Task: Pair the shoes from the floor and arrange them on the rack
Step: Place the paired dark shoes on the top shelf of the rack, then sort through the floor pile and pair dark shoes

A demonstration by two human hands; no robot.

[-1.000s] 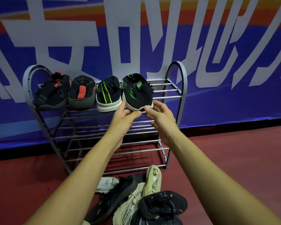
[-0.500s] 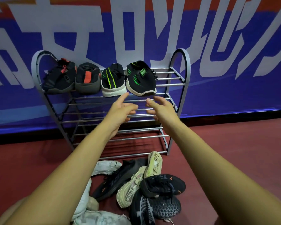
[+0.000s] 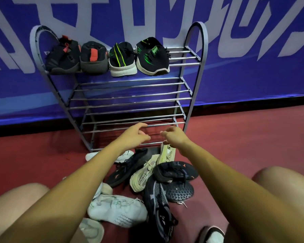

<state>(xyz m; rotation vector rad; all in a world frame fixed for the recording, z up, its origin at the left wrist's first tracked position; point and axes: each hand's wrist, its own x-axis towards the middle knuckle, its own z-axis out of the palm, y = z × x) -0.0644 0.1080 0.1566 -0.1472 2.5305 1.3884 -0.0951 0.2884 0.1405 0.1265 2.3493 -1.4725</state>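
A blue banner (image 3: 235, 76) with big white characters fills the far wall, above a red floor (image 3: 244, 141). A grey metal rack (image 3: 204, 50) with looped ends and four shelves of thin bars stands against the banner. Bare knees frame the near corners: the left knee (image 3: 16, 204) and the right knee (image 3: 284, 179), with a slipper (image 3: 214, 234) at the near edge.

On the floor between the person and the rack's bottom shelf lies a heap of loose shoes, and both forearms reach across it, hiding parts of it. Nearest is a white shoe (image 3: 118, 211) on its side. Right of it lie a long dark patterned shoe (image 3: 158, 204) and an upturned black sole (image 3: 179, 191). Farther off are a black shoe (image 3: 128, 167), a cream shoe (image 3: 144, 174) and a dark shoe with orange marks (image 3: 175, 171). A second cream shoe (image 3: 168, 153) stands on end just in front of the rack.

Four shoes sit in a row on the top shelf, toes toward the person – two black shoes with red tabs (image 3: 63, 58) at the left, then a black shoe with yellow-green stripes (image 3: 121, 60) and a black shoe with green marks (image 3: 153, 57). The shelf's right end is bare.

The left hand (image 3: 136, 135) and right hand (image 3: 174, 137) hang in front of the lowest bars, apart from each other, fingers loosely curled and holding nothing. Whether the right fingertips touch the standing cream shoe I cannot tell.
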